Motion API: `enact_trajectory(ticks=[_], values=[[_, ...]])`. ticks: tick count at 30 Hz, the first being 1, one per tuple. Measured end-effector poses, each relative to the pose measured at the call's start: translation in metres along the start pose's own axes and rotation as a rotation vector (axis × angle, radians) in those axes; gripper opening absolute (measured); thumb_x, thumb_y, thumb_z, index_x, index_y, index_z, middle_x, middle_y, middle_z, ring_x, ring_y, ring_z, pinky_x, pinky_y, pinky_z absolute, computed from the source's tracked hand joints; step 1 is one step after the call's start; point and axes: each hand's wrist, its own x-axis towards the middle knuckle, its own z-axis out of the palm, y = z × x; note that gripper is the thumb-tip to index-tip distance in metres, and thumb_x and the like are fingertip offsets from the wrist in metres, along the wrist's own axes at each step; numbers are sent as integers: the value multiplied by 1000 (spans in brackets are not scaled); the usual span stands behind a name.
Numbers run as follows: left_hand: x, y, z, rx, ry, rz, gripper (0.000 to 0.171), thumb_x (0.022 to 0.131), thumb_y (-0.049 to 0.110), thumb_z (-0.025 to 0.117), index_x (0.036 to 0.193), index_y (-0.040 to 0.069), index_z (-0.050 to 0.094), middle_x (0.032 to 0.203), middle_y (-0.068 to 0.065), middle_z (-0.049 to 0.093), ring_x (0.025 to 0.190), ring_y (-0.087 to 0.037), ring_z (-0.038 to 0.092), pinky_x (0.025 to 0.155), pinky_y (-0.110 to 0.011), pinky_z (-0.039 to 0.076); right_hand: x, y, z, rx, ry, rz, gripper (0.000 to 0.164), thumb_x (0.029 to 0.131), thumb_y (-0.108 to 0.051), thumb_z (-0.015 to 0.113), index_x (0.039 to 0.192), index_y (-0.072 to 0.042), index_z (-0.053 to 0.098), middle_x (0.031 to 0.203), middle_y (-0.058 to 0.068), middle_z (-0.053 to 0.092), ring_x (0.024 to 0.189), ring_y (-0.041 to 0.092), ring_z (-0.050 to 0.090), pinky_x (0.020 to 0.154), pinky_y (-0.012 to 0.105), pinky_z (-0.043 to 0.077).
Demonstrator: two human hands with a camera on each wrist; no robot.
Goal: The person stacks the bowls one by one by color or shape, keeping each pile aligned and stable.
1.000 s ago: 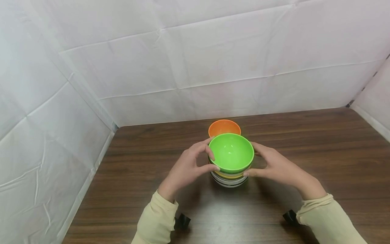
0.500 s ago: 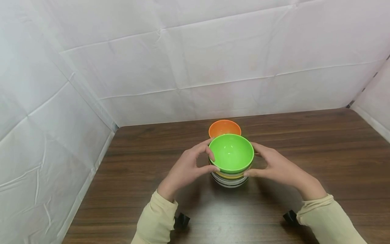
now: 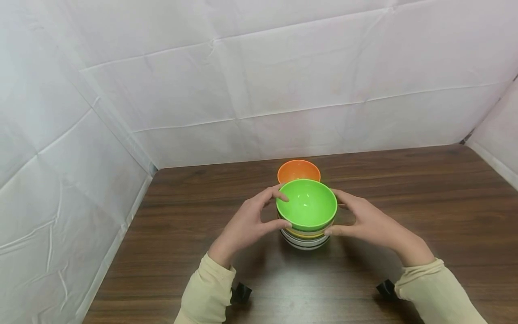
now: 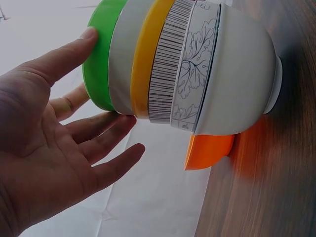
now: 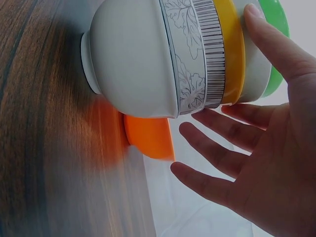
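A stack of nested bowls stands upright on the brown table, with a green bowl [image 3: 307,204] on top. Under it come a plain light bowl [image 4: 127,57], a yellow bowl [image 4: 148,59], a striped bowl [image 4: 170,64] and a white bowl with leaf drawings [image 5: 136,64] at the bottom. My left hand [image 3: 248,222] holds the green bowl's near left side, thumb on its outer wall, one finger over its rim. Opposite, my right hand [image 3: 374,225] cups the stack, its thumb on the plain light bowl and fingertips behind, by the yellow and striped bowls.
Just behind the stack an orange bowl [image 3: 298,170] sits on the table [image 3: 194,202], partly hidden. White sheeting [image 3: 299,81] rises along the table's back edge and at both sides. Black objects [image 3: 242,293] lie by the cuffs.
The left index finger has shifted farther back along the green bowl's rim. The stack and the right hand look almost unmoved.
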Motion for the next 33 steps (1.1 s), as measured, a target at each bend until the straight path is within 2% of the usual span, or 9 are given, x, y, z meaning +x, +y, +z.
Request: enact_trajectory(ticks=[7,13,18,22,27,33], values=[[1,-2,1,10,-8,16,66,76,21,80,132,11,46,142,-4,50,126,-12,47,106,-41,43,-3,4,-5,-7,-30,8,95,71,-47,79,146,-10,34,143,15,47,123,37,48,97,67,40],[2,-3,3,7,-45,-19,82,75,22,81,143,13,34,141,-4,48,128,-13,44,108,-40,41,-5,9,-9,10,-53,-4,94,73,-43,79,148,-13,31,147,15,42,122,42,48,97,68,40],[2,-4,5,-9,-64,-56,89,76,26,81,147,14,29,145,-3,44,131,-14,40,109,-41,40,-7,14,-15,4,-63,-2,91,75,-40,79,149,-22,29,148,11,41,122,39,49,95,68,41],[3,-6,6,-12,-73,-94,93,76,29,80,149,14,25,149,-3,40,131,-19,42,108,-42,41,-9,17,-19,13,-68,-19,88,78,-34,78,150,-24,28,146,9,43,122,37,49,93,68,42],[3,-6,7,-8,-68,-99,93,76,30,80,149,13,26,149,-2,39,130,-21,44,107,-43,42,-6,21,-23,29,-73,-48,77,85,-24,72,149,-19,29,143,11,47,123,35,49,92,68,44],[7,-7,7,0,-60,-83,92,76,29,80,149,12,26,149,-2,39,131,-20,42,108,-42,41,3,34,-25,33,-22,-1,70,88,-24,69,147,-11,33,135,17,53,121,38,50,95,65,45]])
